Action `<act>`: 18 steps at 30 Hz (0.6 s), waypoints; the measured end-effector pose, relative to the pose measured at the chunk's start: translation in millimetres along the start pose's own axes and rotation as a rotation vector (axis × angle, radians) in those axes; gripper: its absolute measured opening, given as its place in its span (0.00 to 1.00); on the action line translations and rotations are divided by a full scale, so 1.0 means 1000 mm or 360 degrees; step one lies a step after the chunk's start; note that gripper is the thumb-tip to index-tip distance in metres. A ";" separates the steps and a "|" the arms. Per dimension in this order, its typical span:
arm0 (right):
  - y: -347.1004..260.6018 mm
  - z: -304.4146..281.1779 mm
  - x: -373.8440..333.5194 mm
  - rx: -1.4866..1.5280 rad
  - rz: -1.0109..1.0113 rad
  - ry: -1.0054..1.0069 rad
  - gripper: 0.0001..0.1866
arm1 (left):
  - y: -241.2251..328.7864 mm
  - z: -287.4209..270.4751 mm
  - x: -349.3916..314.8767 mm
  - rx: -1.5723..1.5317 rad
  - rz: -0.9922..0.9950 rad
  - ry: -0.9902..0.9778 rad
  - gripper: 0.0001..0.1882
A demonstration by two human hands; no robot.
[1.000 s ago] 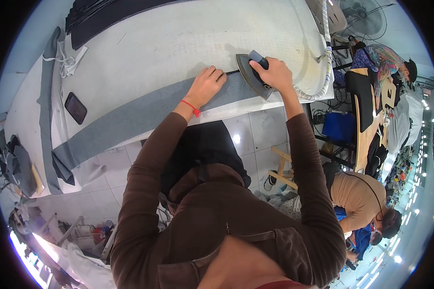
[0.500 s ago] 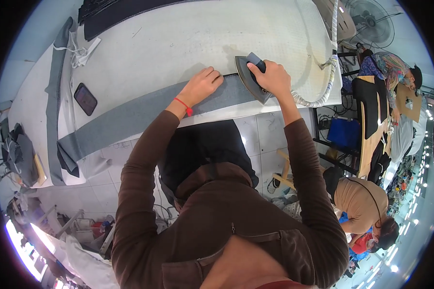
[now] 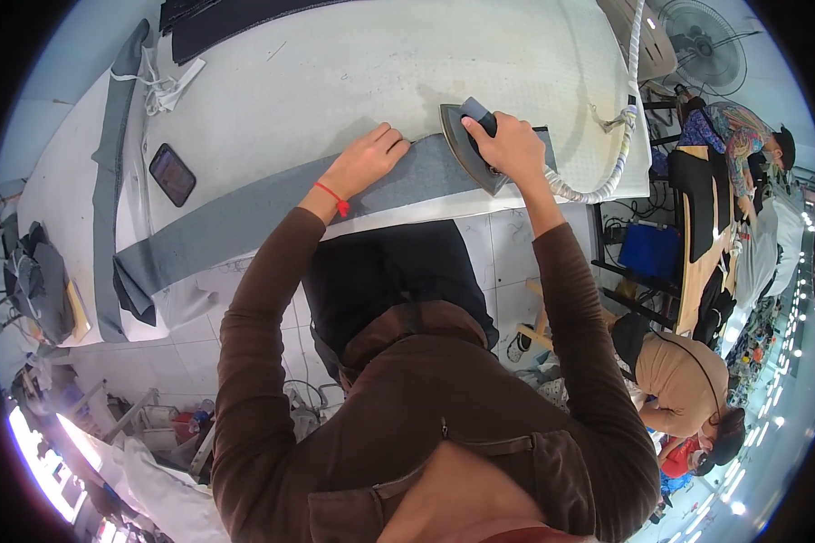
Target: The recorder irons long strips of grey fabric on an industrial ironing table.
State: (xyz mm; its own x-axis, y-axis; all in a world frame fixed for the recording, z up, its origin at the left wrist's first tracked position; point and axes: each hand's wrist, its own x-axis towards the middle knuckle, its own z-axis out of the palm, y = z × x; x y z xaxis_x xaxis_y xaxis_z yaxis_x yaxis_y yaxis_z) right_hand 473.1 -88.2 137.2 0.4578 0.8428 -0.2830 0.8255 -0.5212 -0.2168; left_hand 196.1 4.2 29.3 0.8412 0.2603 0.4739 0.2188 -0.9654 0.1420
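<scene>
A long grey fabric strip (image 3: 272,188) lies along the near edge of the white padded table. My right hand (image 3: 514,149) grips the dark handle of a clothes iron (image 3: 463,149), whose plate rests flat on the strip near its right end. To the left of the iron, my left hand (image 3: 369,160) lies on the strip with fingers curled at its far edge, seemingly pinching the cloth. The fingertips are partly hidden. A red string circles that wrist.
A phone (image 3: 172,175) lies on the table at left, near white cords (image 3: 167,90) and another grey strip (image 3: 109,199). Dark folded cloth (image 3: 235,27) is stacked at the far side. A wrapped hose (image 3: 618,158) curves at right. Co-workers sit at right, near a fan (image 3: 700,45).
My left hand has shifted a little left along the strip, away from the iron. The strip's right end now shows beyond my right hand. The iron stays almost in place.
</scene>
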 end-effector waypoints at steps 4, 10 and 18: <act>-0.010 0.003 -0.004 0.0008 -0.0004 0.0013 0.40 | -0.004 -0.008 -0.012 -0.0063 -0.0052 0.0031 0.14; -0.026 0.012 -0.012 0.0007 -0.0143 0.0050 0.40 | 0.001 -0.008 -0.030 -0.0140 -0.0312 0.0125 0.15; 0.045 -0.009 0.040 0.0129 0.0010 0.0196 0.43 | 0.002 -0.011 -0.034 -0.0218 -0.0433 0.0182 0.15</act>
State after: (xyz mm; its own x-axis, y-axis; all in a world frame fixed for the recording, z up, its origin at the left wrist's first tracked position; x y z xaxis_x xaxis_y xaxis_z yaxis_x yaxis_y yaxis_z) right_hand 531.6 -76.8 124.5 0.5042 0.8468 -0.1692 0.7951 -0.5317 -0.2917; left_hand 162.8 -6.5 22.7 0.6984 0.5162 0.4958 0.3531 -0.8510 0.3886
